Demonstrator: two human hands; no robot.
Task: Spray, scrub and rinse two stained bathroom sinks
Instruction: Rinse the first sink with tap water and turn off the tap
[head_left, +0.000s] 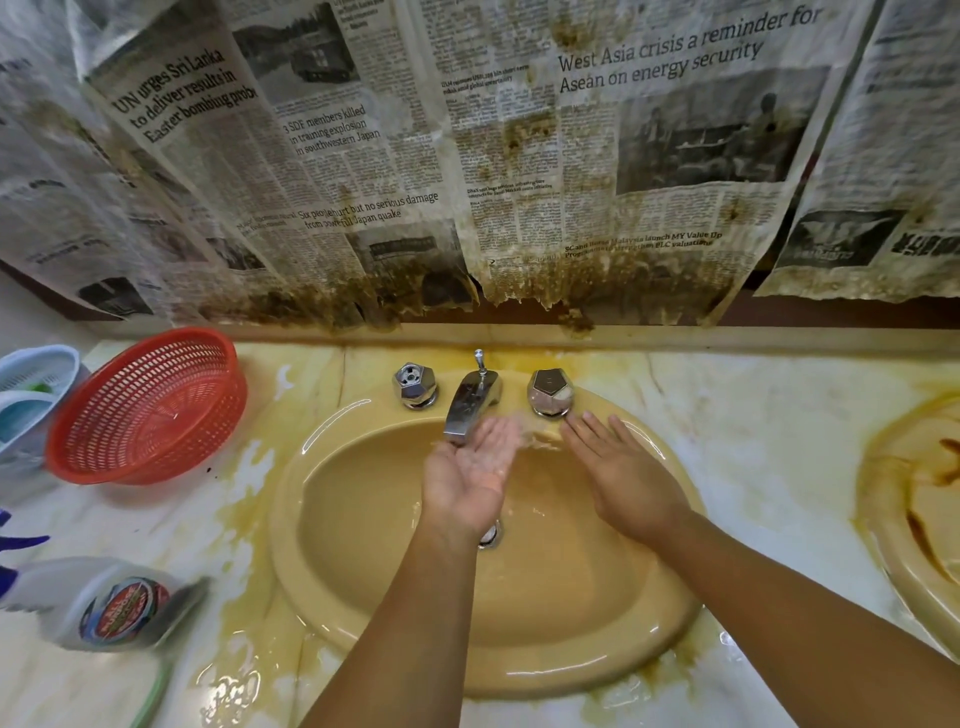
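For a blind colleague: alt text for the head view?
Over a yellow sink, the left hand is cupped palm up under the chrome faucet and the right hand palm down near the right knob. Red basket and white bottle at left; a second, brown-stained sink at right.

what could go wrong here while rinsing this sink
1. Water scooped by the left hand under the spout may splash the newspaper, whose lower edge is stained and torn.
2. Yellow puddles on the counter around the sink might run off toward the person.
3. The second sink at the right shows brown streaks; splashes could spread them.
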